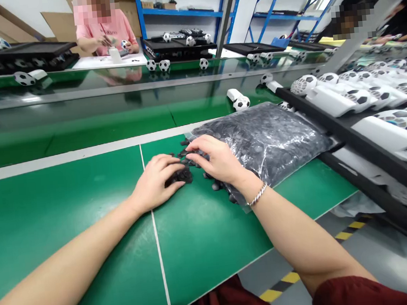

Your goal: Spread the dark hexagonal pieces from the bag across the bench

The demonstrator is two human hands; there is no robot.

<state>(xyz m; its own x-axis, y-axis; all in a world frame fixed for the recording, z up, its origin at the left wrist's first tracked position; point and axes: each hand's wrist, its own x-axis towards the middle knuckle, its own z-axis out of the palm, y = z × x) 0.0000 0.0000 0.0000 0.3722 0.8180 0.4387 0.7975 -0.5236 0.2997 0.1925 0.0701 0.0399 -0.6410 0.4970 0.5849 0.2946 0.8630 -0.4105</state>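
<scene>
My left hand (158,182) rests on the green bench, its fingers and thumb curled around a small heap of black parts (183,174). Just right of it, my right hand (216,158) is bent in a pinch, thumb and forefinger close together at more of these dark pieces. What exactly sits between those fingertips is too small to make out. A clear plastic bag (270,139) full of the same black parts lies under and beside my right wrist. Several pieces have spilled from its near left end.
Black trays (347,125) of white pieces with football-patterned balls stand at the right. One such piece (241,102) lies behind the bag. Beyond runs a green conveyor (80,123) carrying similar pieces. A person in a pink shirt (121,29) works across it. A slanted grey post (366,24) rises at the right.
</scene>
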